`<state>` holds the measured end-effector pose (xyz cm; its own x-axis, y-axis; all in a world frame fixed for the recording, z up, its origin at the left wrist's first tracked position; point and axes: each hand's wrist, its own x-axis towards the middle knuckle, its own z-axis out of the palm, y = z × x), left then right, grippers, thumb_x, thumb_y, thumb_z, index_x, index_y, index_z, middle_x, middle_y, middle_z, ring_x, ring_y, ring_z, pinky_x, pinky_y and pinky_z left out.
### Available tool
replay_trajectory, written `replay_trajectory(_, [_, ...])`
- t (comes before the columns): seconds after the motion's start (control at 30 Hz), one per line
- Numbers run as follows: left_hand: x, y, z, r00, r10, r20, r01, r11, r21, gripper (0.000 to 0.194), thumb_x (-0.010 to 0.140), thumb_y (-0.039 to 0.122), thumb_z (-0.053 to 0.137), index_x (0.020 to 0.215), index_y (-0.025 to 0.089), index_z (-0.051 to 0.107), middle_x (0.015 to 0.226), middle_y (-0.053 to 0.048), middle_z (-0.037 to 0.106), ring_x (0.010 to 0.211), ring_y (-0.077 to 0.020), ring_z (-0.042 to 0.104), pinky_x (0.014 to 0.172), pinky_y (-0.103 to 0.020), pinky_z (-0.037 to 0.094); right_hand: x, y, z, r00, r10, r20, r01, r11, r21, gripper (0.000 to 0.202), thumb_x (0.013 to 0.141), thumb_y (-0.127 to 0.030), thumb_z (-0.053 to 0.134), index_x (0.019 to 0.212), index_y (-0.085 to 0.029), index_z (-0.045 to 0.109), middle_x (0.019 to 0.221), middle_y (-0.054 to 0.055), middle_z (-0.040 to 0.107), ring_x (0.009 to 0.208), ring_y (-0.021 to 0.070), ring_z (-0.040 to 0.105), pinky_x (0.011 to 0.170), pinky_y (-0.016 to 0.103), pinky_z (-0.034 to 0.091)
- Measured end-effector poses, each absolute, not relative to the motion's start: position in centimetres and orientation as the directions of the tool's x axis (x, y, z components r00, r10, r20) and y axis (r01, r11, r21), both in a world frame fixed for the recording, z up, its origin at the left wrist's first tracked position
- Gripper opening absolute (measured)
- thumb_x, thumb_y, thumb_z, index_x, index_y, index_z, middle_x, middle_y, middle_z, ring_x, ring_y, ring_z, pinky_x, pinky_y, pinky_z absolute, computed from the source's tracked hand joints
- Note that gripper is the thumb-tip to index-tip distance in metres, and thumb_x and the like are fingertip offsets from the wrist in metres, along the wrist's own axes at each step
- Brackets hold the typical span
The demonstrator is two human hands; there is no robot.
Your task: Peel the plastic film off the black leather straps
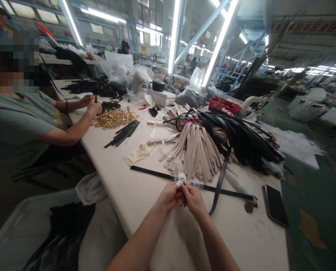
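Observation:
My left hand (168,196) and my right hand (194,198) meet in front of me, fingers closed in a pinch. A narrow dark piece, seemingly a black strap, shows between them; most of it is hidden by my fingers. White wrapping covers a fingertip of my left hand. Just beyond my fingertips a long flat black strap (153,172) lies across the table, with clear tape or film around its middle. Another black strap (220,184) curves down to the right of my right hand. A fringe-like bundle of beige strips (199,152) spreads behind.
Black straps (241,139) are heaped at right, near a phone (275,205) and a red basket (223,105). Gold metal pieces (115,118), short black strips (122,134) and a pale glove (139,153) lie leftward. A co-worker (18,124) sits at left, handling small parts.

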<state>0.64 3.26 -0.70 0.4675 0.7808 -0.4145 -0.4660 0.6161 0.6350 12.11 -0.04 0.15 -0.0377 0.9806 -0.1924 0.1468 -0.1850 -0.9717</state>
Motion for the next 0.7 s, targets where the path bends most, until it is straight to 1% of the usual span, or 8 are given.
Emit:
replay_trajectory(0.07, [0.2, 2.9, -0.2, 0.425, 0.805, -0.415, -0.485, 0.589, 0.646, 0.034, 0.082, 0.04, 0.071, 0.08, 0.007, 0.069, 0.056, -0.008, 0.064, 0.036, -0.0147, 0.053, 0.035, -0.025, 0.04, 12.2, -0.7, 1.0, -0.058, 0.979, -0.197, 0.143, -0.187, -0.972, 0.051, 0.092, -0.061, 0.048, 0.079, -0.014, 0.064, 0.055, 0.004, 0.067, 0.039, 0.0135, 0.057, 0.04, 0.022, 0.041])
replay_trajectory(0.17, [-1.4, 3.1, 1.2, 0.296, 0.868, -0.399, -0.553, 0.496, 0.669, 0.029, 0.08, 0.036, 0.074, 0.09, 0.009, 0.072, 0.076, -0.01, 0.073, 0.061, -0.0156, 0.067, 0.055, -0.023, 0.051, 12.2, -2.4, 2.4, -0.069, 0.984, -0.162, 0.226, -0.143, -0.964, 0.039, 0.091, -0.053, 0.055, 0.091, -0.016, 0.066, 0.077, 0.007, 0.075, 0.06, 0.0177, 0.07, 0.057, 0.026, 0.052])
replay_trajectory(0.27, [-2.1, 2.4, 2.4, 0.204, 0.902, -0.381, -0.584, 0.424, 0.692, 0.028, 0.077, 0.035, 0.078, 0.091, 0.011, 0.074, 0.088, -0.011, 0.074, 0.079, -0.0167, 0.069, 0.073, -0.024, 0.053, 11.9, -4.1, 3.4, -0.046, 0.988, -0.149, 0.399, -0.119, -0.909, 0.035, 0.095, -0.046, 0.05, 0.079, -0.018, 0.064, 0.071, 0.006, 0.074, 0.06, 0.0173, 0.07, 0.058, 0.026, 0.051])
replay_trajectory(0.37, [-1.3, 0.2, 2.9, 0.272, 0.875, -0.4, -0.52, 0.483, 0.705, 0.032, 0.075, 0.04, 0.08, 0.08, 0.009, 0.074, 0.068, -0.009, 0.07, 0.058, -0.0146, 0.062, 0.055, -0.024, 0.048, 11.6, -4.9, 4.3, 0.017, 0.986, -0.166, 0.406, -0.159, -0.9, 0.038, 0.098, -0.045, 0.042, 0.081, -0.019, 0.063, 0.068, 0.005, 0.072, 0.05, 0.0161, 0.066, 0.048, 0.025, 0.048])
replay_trajectory(0.43, [-0.8, -0.9, 3.3, 0.335, 0.848, -0.41, -0.484, 0.528, 0.698, 0.036, 0.075, 0.044, 0.078, 0.075, 0.009, 0.073, 0.058, -0.006, 0.064, 0.047, -0.0121, 0.054, 0.045, -0.023, 0.04, 11.8, -5.4, 5.0, 0.026, 0.989, -0.148, 0.381, -0.147, -0.913, 0.038, 0.098, -0.047, 0.041, 0.086, -0.019, 0.064, 0.072, 0.006, 0.073, 0.054, 0.0171, 0.068, 0.05, 0.025, 0.049])
replay_trajectory(0.53, [-1.5, -1.2, 4.2, 0.229, 0.892, -0.389, -0.537, 0.449, 0.714, 0.035, 0.074, 0.042, 0.08, 0.084, 0.009, 0.075, 0.074, -0.01, 0.072, 0.062, -0.0155, 0.062, 0.058, -0.025, 0.048, 12.5, -7.0, 6.3, -0.048, 0.989, -0.137, 0.463, -0.099, -0.881, 0.036, 0.097, -0.047, 0.045, 0.082, -0.02, 0.064, 0.073, 0.005, 0.074, 0.063, 0.0185, 0.071, 0.057, 0.025, 0.051])
replay_trajectory(0.63, [-2.2, -1.1, 4.8, 0.09, 0.923, -0.374, -0.539, 0.36, 0.762, 0.037, 0.073, 0.043, 0.08, 0.091, 0.01, 0.076, 0.094, -0.015, 0.075, 0.078, -0.0196, 0.066, 0.073, -0.029, 0.052, 12.9, -8.9, 6.5, -0.11, 0.955, -0.276, 0.482, -0.191, -0.855, 0.04, 0.098, -0.047, 0.039, 0.078, -0.02, 0.061, 0.061, 0.003, 0.071, 0.045, 0.0162, 0.066, 0.042, 0.022, 0.043])
replay_trajectory(0.7, [-1.7, -2.0, 4.5, 0.122, 0.914, -0.387, -0.484, 0.395, 0.781, 0.04, 0.075, 0.047, 0.077, 0.091, 0.01, 0.076, 0.093, -0.015, 0.075, 0.073, -0.0197, 0.066, 0.069, -0.03, 0.052, 12.8, -9.5, 5.8, -0.088, 0.932, -0.352, 0.429, -0.284, -0.858, 0.042, 0.098, -0.048, 0.035, 0.081, -0.019, 0.059, 0.055, 0.002, 0.068, 0.034, 0.0148, 0.059, 0.032, 0.021, 0.035])
